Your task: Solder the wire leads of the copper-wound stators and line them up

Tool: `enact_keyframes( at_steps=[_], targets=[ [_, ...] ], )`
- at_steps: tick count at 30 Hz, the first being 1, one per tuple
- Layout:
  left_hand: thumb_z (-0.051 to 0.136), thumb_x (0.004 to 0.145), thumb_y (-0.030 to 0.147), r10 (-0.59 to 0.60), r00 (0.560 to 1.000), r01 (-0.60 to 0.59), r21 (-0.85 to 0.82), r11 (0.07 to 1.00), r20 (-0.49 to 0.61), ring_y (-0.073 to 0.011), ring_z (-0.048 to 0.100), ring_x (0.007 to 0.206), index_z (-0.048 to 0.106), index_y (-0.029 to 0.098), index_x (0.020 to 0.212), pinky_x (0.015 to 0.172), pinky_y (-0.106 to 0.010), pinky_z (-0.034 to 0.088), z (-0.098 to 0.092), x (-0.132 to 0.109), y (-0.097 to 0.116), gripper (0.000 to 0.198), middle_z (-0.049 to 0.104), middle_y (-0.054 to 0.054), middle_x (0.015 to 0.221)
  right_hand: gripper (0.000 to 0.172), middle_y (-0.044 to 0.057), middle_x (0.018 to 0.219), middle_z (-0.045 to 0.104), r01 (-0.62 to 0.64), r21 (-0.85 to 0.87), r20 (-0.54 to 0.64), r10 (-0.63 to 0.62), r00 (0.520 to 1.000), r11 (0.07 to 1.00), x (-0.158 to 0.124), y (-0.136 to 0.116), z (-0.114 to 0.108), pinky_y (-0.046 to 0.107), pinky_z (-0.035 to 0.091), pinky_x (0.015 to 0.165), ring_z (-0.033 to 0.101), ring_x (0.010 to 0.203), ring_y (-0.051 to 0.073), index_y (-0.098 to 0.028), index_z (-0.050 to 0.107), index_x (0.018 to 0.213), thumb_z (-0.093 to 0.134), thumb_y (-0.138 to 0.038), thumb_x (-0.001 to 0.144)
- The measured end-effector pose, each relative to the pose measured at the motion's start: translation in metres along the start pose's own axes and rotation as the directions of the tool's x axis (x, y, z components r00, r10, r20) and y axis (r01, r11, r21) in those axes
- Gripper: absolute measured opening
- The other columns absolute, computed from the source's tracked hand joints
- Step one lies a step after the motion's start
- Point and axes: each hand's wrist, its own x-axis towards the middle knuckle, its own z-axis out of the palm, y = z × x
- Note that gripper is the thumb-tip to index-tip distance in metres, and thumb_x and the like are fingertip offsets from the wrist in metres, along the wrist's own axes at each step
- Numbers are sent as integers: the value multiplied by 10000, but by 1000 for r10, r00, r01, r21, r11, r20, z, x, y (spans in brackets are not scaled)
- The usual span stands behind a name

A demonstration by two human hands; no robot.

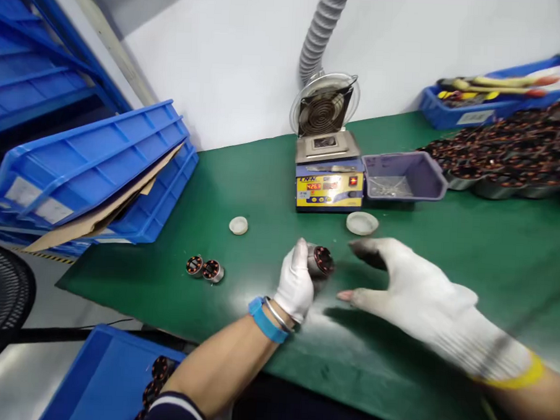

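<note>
Nearest the camera, a dark sleeve with a white stripe (pixel 173 413) is covering the upper part of the left arm. Beyond it, the gloved left hand (pixel 296 285) is gripping 1 wound metal cylinder (pixel 320 261), its fingers closing around the side and its copper-and-black end facing right. That cylinder is sitting above the green table (pixel 266 191), in front of the yellow-and-blue heating unit (pixel 330 190). To its right, the gloved right hand (pixel 411 290) is hovering with thumb and fingers spread apart, pointing toward the cylinder without touching it.

On the table's left side, 2 similar cylinders (pixel 213 271) are standing side by side. 2 pale shallow dishes are lying farther back: the smaller dish (pixel 238 225) left of the hands, the larger dish (pixel 361 223) just in front of the unit. Beside the unit, a purple tray (pixel 433 182) is holding thin pale pieces; many more cylinders (pixel 500 154) are crowding the far right.
</note>
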Motion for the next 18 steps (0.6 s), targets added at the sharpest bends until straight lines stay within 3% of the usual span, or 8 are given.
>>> enact_keyframes(
  at_steps=[2, 5, 7, 9, 11, 13, 15, 18],
  targets=[
    [483, 894, 812, 192, 981, -194, 106, 975, 28, -155, 565, 620, 627, 193, 823, 573, -262, 483, -7, -1, -1, 640, 598, -18, 677, 628, 151, 1212, 708, -5, 85, 166, -9, 986, 996, -2, 1, 4, 488, 599, 939, 710, 1072, 340, -174, 646, 1233, 721, -512, 710],
    [467, 906, 810, 367, 928, -372, 186, 909, 63, -177, 595, 748, 603, 202, 842, 750, -300, 534, -8, 0, -3, 626, 631, -34, 776, 395, 109, 1020, 736, 196, 167, 227, -231, 946, 966, -15, -2, 5, 355, 599, 816, 718, 911, 233, -190, 694, 1052, 514, -502, 889],
    [469, 921, 788, 375, 926, -374, 206, 904, 36, -175, 588, 754, 595, 207, 857, 758, -296, 534, -7, 2, -3, 599, 632, -33, 793, 398, 82, 841, 706, 300, 197, 269, -346, 899, 933, -26, -4, -1, 292, 566, 707, 671, 751, 178, -191, 688, 861, 441, -493, 943],
    [469, 933, 767, 305, 952, -297, 188, 936, -11, -156, 558, 676, 585, 212, 844, 664, -274, 514, -5, 3, -3, 574, 614, -21, 750, 460, 69, 710, 650, 318, 304, 333, -413, 848, 898, -31, -2, -8, 253, 524, 622, 603, 635, 143, -184, 640, 713, 464, -539, 945],
    [449, 946, 752, 186, 982, -181, 114, 977, -30, -129, 488, 548, 576, 211, 828, 530, -249, 444, -5, 4, -2, 569, 576, 0, 667, 534, 72, 672, 628, 219, 424, 274, -355, 894, 879, -27, 6, -14, 249, 508, 583, 575, 599, 136, -182, 617, 677, 515, -655, 904],
    [439, 950, 740, 64, 998, -64, 13, 998, -16, -108, 416, 456, 590, 199, 826, 445, -232, 360, -3, 2, 1, 576, 539, 18, 595, 553, 91, 776, 685, 49, 515, 126, -132, 983, 856, -15, 13, -13, 262, 534, 607, 623, 662, 159, -187, 669, 809, 616, -738, 803],
    [459, 940, 726, -19, 1000, 20, -64, 998, 15, -107, 427, 441, 627, 182, 825, 435, -226, 354, -1, -2, 4, 580, 544, 18, 572, 633, 119, 979, 735, -94, 583, 78, 60, 995, 807, -2, 16, -8, 290, 578, 695, 685, 814, 202, -193, 698, 1002, 756, -720, 656],
    [541, 921, 652, -30, 998, 34, -74, 997, 46, -144, 591, 606, 692, 171, 791, 579, -245, 496, 3, -7, 5, 521, 658, -24, 683, 771, 138, 1141, 728, -172, 654, 180, 69, 981, 737, 12, 10, 0, 352, 604, 848, 702, 983, 255, -186, 704, 1113, 828, -678, 533]
  ],
)
